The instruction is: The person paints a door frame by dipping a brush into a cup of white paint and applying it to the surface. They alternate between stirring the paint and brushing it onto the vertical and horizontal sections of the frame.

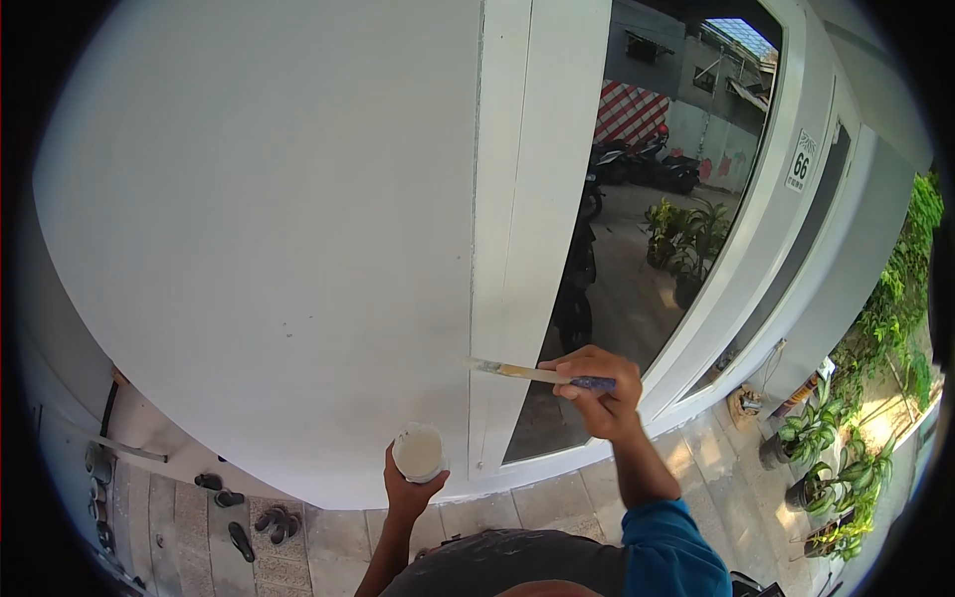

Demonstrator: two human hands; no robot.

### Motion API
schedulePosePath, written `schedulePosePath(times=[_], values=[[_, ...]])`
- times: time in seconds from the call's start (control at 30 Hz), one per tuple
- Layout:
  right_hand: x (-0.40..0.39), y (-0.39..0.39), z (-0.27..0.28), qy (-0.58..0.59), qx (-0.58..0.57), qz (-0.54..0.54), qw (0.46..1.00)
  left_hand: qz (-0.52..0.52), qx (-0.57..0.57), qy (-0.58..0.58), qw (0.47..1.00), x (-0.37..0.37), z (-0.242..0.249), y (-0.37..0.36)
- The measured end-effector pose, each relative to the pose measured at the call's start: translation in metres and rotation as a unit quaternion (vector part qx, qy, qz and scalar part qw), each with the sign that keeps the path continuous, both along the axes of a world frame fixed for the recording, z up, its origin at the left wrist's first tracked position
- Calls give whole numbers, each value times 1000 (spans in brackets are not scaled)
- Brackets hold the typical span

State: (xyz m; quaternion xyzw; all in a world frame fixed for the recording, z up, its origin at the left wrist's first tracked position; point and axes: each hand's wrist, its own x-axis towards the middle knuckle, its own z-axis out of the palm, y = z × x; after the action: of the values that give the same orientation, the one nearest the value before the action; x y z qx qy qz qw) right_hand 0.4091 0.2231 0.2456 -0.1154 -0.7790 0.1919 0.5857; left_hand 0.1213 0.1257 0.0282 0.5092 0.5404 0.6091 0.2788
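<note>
In my right hand [603,388] is a slim paintbrush [537,374], its fingers closed round the dark blue end of the handle. The bristle end points left, at the seam where the grey-white wall [298,199] meets the white frame [507,199]; whether it touches cannot be made out. My left hand [410,490] is wrapped round a small white tub [419,453] of pale paint, held low in front of the wall. A few small dark marks show on the wall to the left of the brush.
A dark glass pane [647,229] reflects motorbikes and plants. Farther right hangs a number plate [800,160] reading 66. Potted plants [811,438] stand on the paving at the right. Several sandals [241,540] lie on the tiles at lower left.
</note>
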Motion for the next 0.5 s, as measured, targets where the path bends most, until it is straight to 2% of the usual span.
schedulePosePath(times=[0.03,0.07,0.1,0.13,0.2,0.3,0.5], values=[[-5,-2,-26,1,-5,-2,1000,-2,-5,1,1000,-2,0,-2],[-10,-4,-49,109,-121,-10,987,-7,-11,-9,1000,-5,0,-3],[-13,-1,-65,216,-230,-16,949,-12,-14,-18,1000,-6,1,-2],[-15,1,-78,219,-231,-18,948,-14,-15,-16,1000,-8,1,-3],[-20,0,-96,307,-353,-46,883,-9,-15,-25,1000,-13,1,-8],[-25,-1,-99,326,-423,-6,845,-20,-15,-47,999,-25,-8,-11],[-53,-5,-95,337,-423,39,840,-22,-20,-90,996,-51,-13,-18]])
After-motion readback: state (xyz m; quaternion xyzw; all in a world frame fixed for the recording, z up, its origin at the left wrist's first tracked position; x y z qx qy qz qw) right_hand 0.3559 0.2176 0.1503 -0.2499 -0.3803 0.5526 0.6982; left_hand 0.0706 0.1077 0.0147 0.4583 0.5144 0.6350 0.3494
